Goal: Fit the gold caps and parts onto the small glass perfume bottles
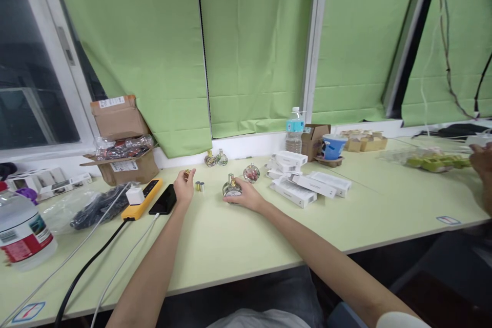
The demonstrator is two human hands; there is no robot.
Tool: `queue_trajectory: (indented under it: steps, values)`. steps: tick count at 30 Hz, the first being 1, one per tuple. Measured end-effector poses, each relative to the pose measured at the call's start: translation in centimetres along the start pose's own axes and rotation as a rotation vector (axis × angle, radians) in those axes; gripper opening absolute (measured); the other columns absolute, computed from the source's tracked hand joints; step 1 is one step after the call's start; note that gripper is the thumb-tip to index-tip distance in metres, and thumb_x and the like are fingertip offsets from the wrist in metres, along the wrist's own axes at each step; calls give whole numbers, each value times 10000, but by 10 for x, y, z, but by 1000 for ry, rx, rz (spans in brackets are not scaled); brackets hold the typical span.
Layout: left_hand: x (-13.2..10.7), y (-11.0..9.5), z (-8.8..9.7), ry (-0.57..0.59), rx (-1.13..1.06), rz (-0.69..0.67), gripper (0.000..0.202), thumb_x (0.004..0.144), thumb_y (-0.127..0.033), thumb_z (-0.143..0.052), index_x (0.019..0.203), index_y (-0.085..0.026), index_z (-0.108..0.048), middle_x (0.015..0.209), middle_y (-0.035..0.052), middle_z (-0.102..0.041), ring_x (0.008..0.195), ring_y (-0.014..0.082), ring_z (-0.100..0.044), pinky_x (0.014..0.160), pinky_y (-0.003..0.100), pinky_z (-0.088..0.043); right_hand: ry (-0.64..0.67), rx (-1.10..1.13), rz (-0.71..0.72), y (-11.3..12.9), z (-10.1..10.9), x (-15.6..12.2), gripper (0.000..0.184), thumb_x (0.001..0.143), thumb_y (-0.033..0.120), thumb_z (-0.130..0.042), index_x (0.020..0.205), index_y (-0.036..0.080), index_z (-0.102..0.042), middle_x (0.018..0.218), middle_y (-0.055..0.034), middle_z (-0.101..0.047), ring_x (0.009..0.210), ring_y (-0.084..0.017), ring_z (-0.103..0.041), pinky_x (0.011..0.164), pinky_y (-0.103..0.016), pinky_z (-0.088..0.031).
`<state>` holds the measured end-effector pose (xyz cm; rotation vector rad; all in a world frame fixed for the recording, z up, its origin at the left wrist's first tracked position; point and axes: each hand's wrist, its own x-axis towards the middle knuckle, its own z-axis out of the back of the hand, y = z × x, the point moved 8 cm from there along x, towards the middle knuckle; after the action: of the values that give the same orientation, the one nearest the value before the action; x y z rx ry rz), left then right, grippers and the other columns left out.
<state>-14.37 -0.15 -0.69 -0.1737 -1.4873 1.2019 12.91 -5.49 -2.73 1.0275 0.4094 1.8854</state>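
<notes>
My right hand is closed around a round glass perfume bottle with a gold neck, which stands upright on the table. To its left, my left hand pinches a small gold cap, partly hidden by the fingers. Two small gold-and-silver caps stand on the table between my hands. Just beyond my right hand, another round perfume bottle with red bits in it lies tilted. Two more perfume bottles stand near the wall.
White flat boxes are piled on the right, near a water bottle and a blue cup. A phone, a yellow power strip and cables lie left, by a carton. Another person's hand shows far right.
</notes>
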Motion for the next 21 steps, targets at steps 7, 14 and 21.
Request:
queue_trajectory:
  steps: [7, 14, 21]
  values:
    - [-1, 10, -2, -8, 96, 94, 454, 700, -587, -721, 931, -230, -563, 822, 23, -742, 720, 216, -686, 743, 359, -475, 4, 28, -4, 0, -1, 0, 695, 582, 591, -813, 1117, 200, -602, 1010, -55, -686, 907, -248, -633, 798, -343, -494]
    - [2, 21, -8, 12, -23, 91, 355, 688, -530, -732, 844, -213, -706, 896, 66, -743, 788, 225, -659, 765, 383, -519, 18, 33, -13, 3, 0, 0, 712, 582, 593, -815, 1136, 200, -600, 1013, -59, -690, 911, -253, -639, 815, -352, -496]
    - [2, 18, -12, 20, -63, 61, 359, 717, -482, -707, 925, -191, -724, 853, 73, -745, 770, 215, -665, 783, 377, -535, 9, 16, 6, 3, 0, 0, 688, 587, 601, -809, 1105, 197, -603, 995, -54, -691, 901, -246, -638, 791, -336, -495]
